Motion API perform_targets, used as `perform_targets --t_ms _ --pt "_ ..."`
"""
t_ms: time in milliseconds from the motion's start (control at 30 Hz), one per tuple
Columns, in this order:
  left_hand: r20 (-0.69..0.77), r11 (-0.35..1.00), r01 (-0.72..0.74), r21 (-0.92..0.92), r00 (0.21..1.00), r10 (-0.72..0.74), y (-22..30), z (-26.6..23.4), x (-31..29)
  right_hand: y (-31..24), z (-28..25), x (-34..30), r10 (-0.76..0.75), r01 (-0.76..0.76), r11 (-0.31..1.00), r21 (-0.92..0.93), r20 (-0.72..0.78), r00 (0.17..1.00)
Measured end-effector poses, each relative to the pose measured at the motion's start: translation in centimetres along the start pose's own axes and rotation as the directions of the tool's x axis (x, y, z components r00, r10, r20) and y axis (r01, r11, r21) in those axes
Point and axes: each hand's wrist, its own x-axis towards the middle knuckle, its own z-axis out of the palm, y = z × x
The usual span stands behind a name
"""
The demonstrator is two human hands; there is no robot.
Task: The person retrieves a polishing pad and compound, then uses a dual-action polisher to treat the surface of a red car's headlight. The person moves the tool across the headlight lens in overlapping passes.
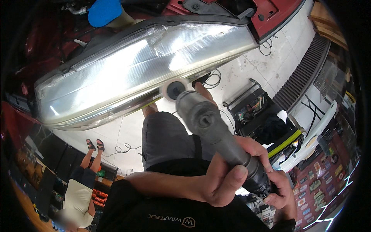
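Observation:
A dark grey, stick-shaped power polisher (222, 143) points away from me, up and to the left. Its round pad (174, 90), pale at the rim with a dark centre, is blurred and beside the lower edge of a large clear headlight (127, 73). Whether the pad touches the lens I cannot tell. My left hand (226, 181) grips the polisher's body, thumb on top. At its rear end my right hand (280, 187) is closed round the tool, fingertips bent together. The headlight lens looks glossy, with bright reflections and some hazy patches.
Red car bodywork (266, 17) surrounds the headlight, with a blue cap (104, 12) behind it. At right stand an open black tool case (251, 106) and a ridged dark strip (301, 73). Cables (212, 79) lie on the pale floor. Another person (79, 197) is at lower left.

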Motion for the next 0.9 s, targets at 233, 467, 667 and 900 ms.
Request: perform_targets --t_ms 233,467,667,900 --pt "0.135 0.998 -0.009 0.063 0.991 0.001 -3.1 -0.2 1.5 4.0 -2.6 -1.4 -0.049 0.049 0.999 0.007 -0.060 0.997" --pt "0.163 0.992 -0.055 0.110 0.986 0.036 -5.6 0.1 2.6 6.7 -4.9 -1.5 -0.154 0.151 0.988 -0.037 -0.095 0.983" --pt "0.159 0.992 -0.057 0.112 0.987 0.038 -7.1 0.4 3.1 8.0 -6.4 -1.0 -0.213 0.205 0.974 -0.095 -0.076 0.974" --pt "0.173 0.988 -0.060 0.143 0.984 0.034 -8.4 0.7 3.9 9.5 -7.6 -1.4 -0.231 0.219 0.968 -0.126 -0.088 0.969"
